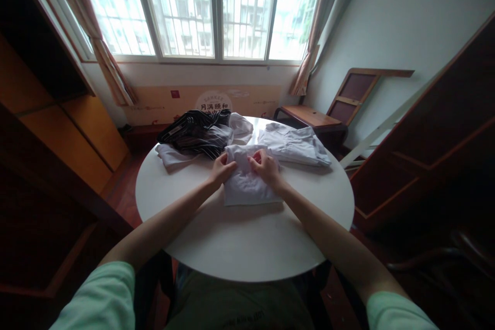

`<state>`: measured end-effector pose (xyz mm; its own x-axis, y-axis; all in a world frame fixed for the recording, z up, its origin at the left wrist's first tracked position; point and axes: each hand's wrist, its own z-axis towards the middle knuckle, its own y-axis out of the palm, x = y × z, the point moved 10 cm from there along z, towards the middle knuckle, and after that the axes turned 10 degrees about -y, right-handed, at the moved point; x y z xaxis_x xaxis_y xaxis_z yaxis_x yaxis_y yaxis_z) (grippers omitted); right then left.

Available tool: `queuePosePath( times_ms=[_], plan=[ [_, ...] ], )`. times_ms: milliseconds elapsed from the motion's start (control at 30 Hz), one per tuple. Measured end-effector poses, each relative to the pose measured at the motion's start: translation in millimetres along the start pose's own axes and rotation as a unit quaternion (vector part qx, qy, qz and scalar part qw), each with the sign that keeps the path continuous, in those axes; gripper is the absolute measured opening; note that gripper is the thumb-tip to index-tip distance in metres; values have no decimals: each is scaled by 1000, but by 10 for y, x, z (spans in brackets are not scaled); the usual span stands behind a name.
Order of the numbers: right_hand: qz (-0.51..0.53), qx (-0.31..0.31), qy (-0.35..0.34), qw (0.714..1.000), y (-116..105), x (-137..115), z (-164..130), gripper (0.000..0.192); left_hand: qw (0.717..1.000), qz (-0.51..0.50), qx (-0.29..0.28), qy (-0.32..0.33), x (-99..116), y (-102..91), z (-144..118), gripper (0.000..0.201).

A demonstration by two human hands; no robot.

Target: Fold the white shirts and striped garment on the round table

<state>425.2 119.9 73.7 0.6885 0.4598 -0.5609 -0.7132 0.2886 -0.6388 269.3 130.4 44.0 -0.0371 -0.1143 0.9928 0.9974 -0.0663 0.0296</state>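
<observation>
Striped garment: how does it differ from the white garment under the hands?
The striped garment is dark with pale lines; the white garment is plain. The striped garment lies loosely crumpled; the white garment is folded compactly. The striped garment sits farther back than the white garment. Both are fabric.

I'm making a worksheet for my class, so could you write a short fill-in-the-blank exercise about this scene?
1. The dark garment on the table is patterned with thin, light ____.
2. Of the left hand and right hand, the one nearer that garment is the ____ one.
3. Both hands touch the pale folded cloth, and the person's sleeves are ____ in colour.

Missing words: stripes; left; green.
</observation>
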Motion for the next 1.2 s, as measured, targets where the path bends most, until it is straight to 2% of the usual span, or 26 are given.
queuePosePath(
  times_ms=[100,167,333,533,767,900,1200],
  plan=[
    [-25,27,-15,999,-69,-49,-22,26,998,-25,-53,-16,12,114,-33,24],
    [-38,38,-19,998,-101,-80,-38,27,997,-27,-65,-11,34,134,-41,25],
    [-75,28,-24,997,-117,-141,-43,17,999,-15,-43,17,33,73,9,26],
    [-142,15,-27,989,-127,-174,-57,9,997,56,-16,57,67,44,29,27],
    [-112,4,-31,993,-75,-229,-81,11,994,83,22,72,96,-40,34,22],
    [-97,1,-16,995,-14,-203,-96,16,992,99,1,81,93,-6,38,25],
    [-113,-9,37,993,-5,6,-73,15,992,87,-71,63,102,186,-79,7]
  ],
)
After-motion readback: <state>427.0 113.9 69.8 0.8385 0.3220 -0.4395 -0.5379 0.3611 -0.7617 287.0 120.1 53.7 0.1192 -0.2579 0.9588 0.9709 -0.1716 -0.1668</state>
